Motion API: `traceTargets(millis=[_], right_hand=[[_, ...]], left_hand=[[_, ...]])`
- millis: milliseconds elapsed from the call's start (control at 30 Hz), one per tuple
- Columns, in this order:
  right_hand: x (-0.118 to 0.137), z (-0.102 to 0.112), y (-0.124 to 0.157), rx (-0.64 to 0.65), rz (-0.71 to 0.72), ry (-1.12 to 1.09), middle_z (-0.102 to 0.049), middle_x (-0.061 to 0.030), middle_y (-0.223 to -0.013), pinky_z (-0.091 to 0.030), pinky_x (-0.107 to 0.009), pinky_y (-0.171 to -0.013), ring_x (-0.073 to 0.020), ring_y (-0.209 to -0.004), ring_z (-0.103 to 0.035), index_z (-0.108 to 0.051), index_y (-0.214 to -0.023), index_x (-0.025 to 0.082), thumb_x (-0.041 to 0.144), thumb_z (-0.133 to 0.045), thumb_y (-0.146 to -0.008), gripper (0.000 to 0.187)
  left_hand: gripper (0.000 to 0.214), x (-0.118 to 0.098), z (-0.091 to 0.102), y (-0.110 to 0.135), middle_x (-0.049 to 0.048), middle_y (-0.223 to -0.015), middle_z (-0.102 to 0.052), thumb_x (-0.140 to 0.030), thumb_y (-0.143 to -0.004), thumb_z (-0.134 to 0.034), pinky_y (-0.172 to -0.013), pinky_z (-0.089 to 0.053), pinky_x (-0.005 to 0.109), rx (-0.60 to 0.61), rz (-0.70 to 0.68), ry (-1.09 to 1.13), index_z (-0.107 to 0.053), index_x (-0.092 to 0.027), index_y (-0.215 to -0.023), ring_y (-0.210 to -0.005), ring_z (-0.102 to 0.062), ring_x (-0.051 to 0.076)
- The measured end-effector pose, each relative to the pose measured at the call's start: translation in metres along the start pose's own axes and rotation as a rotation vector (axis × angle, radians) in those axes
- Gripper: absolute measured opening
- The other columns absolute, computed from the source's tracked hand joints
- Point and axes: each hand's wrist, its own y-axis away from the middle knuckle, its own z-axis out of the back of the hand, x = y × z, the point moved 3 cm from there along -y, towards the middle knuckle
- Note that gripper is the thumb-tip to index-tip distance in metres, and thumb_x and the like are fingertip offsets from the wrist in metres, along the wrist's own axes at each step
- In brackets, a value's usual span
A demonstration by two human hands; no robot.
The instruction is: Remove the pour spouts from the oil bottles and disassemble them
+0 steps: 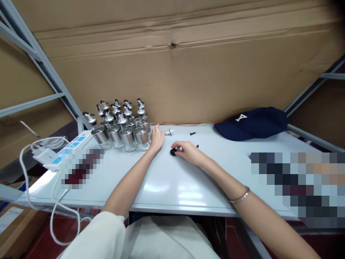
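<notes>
My right hand pinches a small round black piece at the table's middle; its exact kind is too small to make out. Fingers stretched, my left hand rests beside the front-right glass bottle, which has a metal sleeve and no visible spout on top. Whether the hand touches that bottle, I cannot tell. Just right of the left fingers lies a silver pour spout. Several more sleeved glass bottles with silver spouts and black flip lids stand grouped on the left.
A small black lever-like piece lies toward the back. At back right is a navy cap. A white power strip with cables sits at the left edge. Cardboard walls the back. Blurred patches hide items on both sides.
</notes>
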Motion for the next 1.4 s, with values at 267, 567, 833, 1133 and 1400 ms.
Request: traceTargets(millis=[267, 567, 833, 1133, 1400], right_hand=[[-0.003, 0.006, 0.002, -0.010, 0.015, 0.008, -0.070, -0.0051, -0.093, -0.051, -0.027, -0.071, -0.0155, -0.081, -0.064, -0.064, -0.091, 0.018, 0.001, -0.054, -0.070, 0.028], [0.001, 0.019, 0.003, -0.045, 0.036, 0.007, -0.070, -0.0063, -0.094, -0.053, -0.028, -0.069, -0.0158, -0.080, -0.065, -0.064, -0.090, 0.018, 0.006, -0.056, -0.073, 0.023], [-0.007, 0.045, 0.004, -0.224, 0.019, -0.013, -0.072, -0.0066, -0.090, -0.053, -0.029, -0.071, -0.0150, -0.079, -0.066, -0.064, -0.088, 0.017, 0.007, -0.042, -0.080, 0.025], [-0.068, 0.080, 0.011, -0.300, -0.272, 0.236, -0.070, -0.0107, -0.100, -0.049, -0.033, -0.083, -0.0194, -0.091, -0.065, -0.064, -0.096, 0.014, 0.002, -0.043, -0.076, 0.032], [-0.080, 0.065, 0.013, -0.023, -0.336, 0.298, -0.070, -0.0086, -0.091, -0.048, -0.024, -0.070, -0.0157, -0.072, -0.064, -0.069, -0.099, 0.016, 0.013, -0.063, -0.070, 0.030]], left_hand=[[0.056, 0.016, 0.003, -0.013, 0.0102, -0.154, -0.011, -0.034, -0.095, -0.026, -0.115, -0.016, 0.031, -0.062, 0.146, 0.272, -0.007, -0.017, -0.145, -0.142, -0.012, 0.015], [0.057, 0.020, 0.010, -0.020, 0.0030, -0.155, -0.001, -0.043, -0.096, -0.019, -0.115, -0.017, 0.034, -0.003, 0.210, 0.445, -0.007, -0.021, -0.147, -0.142, -0.004, 0.014], [0.048, -0.014, 0.026, -0.001, 0.0116, -0.147, -0.034, -0.037, -0.094, -0.029, -0.105, -0.037, 0.039, 0.209, 0.150, 0.549, -0.033, -0.020, -0.139, -0.135, -0.034, 0.020], [0.035, -0.047, 0.095, 0.039, 0.0082, -0.119, -0.059, -0.016, -0.083, -0.038, -0.099, -0.043, 0.031, -0.040, -0.431, 0.208, -0.055, -0.017, -0.114, -0.111, -0.056, 0.017], [0.062, -0.017, 0.005, -0.007, 0.0244, -0.146, -0.024, 0.006, -0.069, -0.040, -0.111, -0.022, 0.053, 0.026, -0.161, -0.192, -0.040, -0.005, -0.130, -0.139, -0.020, 0.035]])
